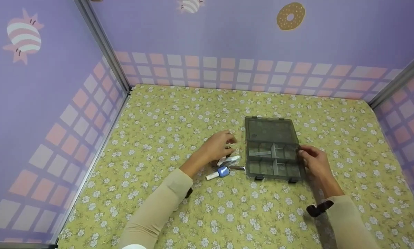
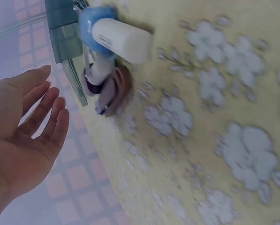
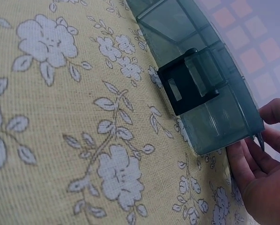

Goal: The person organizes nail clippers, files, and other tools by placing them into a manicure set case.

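Observation:
A dark, see-through compartment box (image 1: 275,168) lies on the cloth with its lid (image 1: 272,129) swung back. At the box's right edge, my right hand (image 1: 316,162) pinches the rim between thumb and fingers; in the right wrist view those fingers (image 3: 245,164) lie against the side wall. My left hand (image 1: 216,146), fingers loosely bent and holding nothing, hovers left of the box over a small group of items. That group includes a blue bottle with a white cap (image 1: 223,171), a white piece (image 1: 231,159), a narrow metal piece (image 1: 237,168) and a brown-purple folded item (image 2: 112,91).
A pale strip (image 1: 260,153) lies in an upper left compartment, and dividers split the box's inside. Two dark latches, one a front latch (image 1: 259,178), stick out at the near side. Purple panels (image 1: 207,38) stand around the flowered cloth (image 1: 179,117).

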{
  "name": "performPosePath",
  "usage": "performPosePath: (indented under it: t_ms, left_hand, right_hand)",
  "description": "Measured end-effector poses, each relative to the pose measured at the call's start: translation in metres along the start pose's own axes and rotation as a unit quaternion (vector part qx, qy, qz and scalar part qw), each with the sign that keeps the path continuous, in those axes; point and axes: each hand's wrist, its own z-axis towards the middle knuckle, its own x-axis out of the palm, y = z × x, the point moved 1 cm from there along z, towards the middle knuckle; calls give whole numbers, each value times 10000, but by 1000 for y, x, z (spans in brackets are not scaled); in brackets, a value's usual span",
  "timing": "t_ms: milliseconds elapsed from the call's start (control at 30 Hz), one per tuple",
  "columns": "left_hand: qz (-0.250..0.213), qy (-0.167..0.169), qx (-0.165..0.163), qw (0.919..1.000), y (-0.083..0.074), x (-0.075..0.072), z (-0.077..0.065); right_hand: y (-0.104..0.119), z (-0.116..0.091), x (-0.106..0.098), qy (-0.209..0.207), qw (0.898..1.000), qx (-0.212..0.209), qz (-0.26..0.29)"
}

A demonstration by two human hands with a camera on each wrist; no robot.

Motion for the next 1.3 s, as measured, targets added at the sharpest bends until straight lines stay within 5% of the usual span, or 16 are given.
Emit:
performPosePath:
  t_ms: [300, 600, 1000, 1300]
  left_hand:
    - [-84, 147, 51, 9998, 6, 11, -18]
    - [95, 491, 5, 9987, 2, 23, -19]
    - [723, 220, 361, 9965, -3, 30, -19]
    - [230, 167, 145, 9995, -1, 32, -17]
  right_hand:
    - [-3, 3, 0, 30, 10000, 0, -51]
    - [-3, 1, 0, -42, 9993, -254, -271]
    - [-3, -1, 1, -125, 9982, -396, -423]
    - [3, -4, 1, -20, 9994, -207, -268]
